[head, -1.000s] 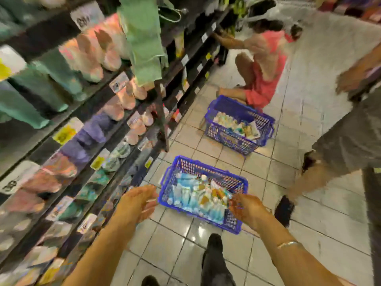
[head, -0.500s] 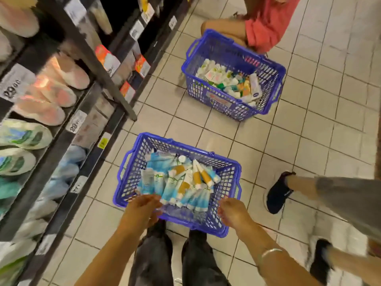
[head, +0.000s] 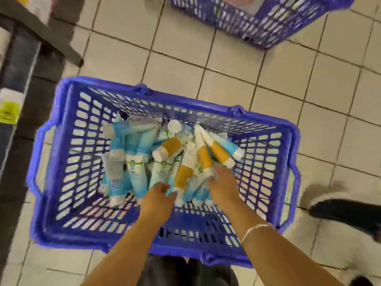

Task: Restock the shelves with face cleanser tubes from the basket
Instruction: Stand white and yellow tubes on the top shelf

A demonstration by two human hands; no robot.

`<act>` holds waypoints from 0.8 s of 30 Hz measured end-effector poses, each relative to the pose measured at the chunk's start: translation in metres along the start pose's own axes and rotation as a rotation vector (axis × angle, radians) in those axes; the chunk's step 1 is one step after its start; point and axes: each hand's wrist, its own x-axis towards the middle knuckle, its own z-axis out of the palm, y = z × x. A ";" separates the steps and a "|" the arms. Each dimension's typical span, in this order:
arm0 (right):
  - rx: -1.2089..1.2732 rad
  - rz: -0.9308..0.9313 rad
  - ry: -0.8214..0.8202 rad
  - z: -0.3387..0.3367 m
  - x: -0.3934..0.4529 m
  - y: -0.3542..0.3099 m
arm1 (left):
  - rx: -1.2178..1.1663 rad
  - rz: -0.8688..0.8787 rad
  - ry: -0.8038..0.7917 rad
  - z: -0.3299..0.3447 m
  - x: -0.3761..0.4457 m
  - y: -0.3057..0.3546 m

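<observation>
A blue plastic basket (head: pixel 51 153) stands on the tiled floor right below me. Inside it lies a heap of face cleanser tubes (head: pixel 134 162), most blue and white, a few with orange bands (head: pixel 219 153). Both my hands are down inside the basket at the near side of the heap. My left hand (head: pixel 158 196) touches the ends of the blue tubes, thumb and fingers slightly apart. My right hand (head: pixel 223 185) lies on the white-and-orange tubes, its fingertips buried among them. The frame is blurred.
The dark bottom edge of the shelf unit (head: pixel 22 83) runs along the left, with a yellow price tag (head: pixel 8 112). A second blue basket (head: pixel 268 19) stands at the top right. Another person's dark shoe (head: pixel 346 211) is close to the basket's right side.
The view has dropped closer to the basket. Both hands have moved from the near rim forward into the basket, onto the tubes.
</observation>
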 end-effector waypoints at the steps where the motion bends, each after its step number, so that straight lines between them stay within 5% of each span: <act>1: -0.059 -0.048 0.009 0.008 0.011 0.001 | 0.076 0.024 0.023 0.007 0.011 0.000; 9: -0.171 -0.189 0.038 0.036 0.070 -0.004 | 0.412 0.115 0.077 0.055 0.057 0.009; 16: 0.228 -0.077 -0.034 0.025 0.068 -0.003 | 0.602 0.089 0.007 0.062 0.074 0.019; 20: 0.325 -0.126 -0.131 0.003 0.051 0.003 | 0.564 0.140 -0.059 0.052 0.069 0.016; 24: 0.440 -0.076 -0.249 -0.020 0.020 0.007 | 0.242 0.164 -0.197 0.030 0.052 0.006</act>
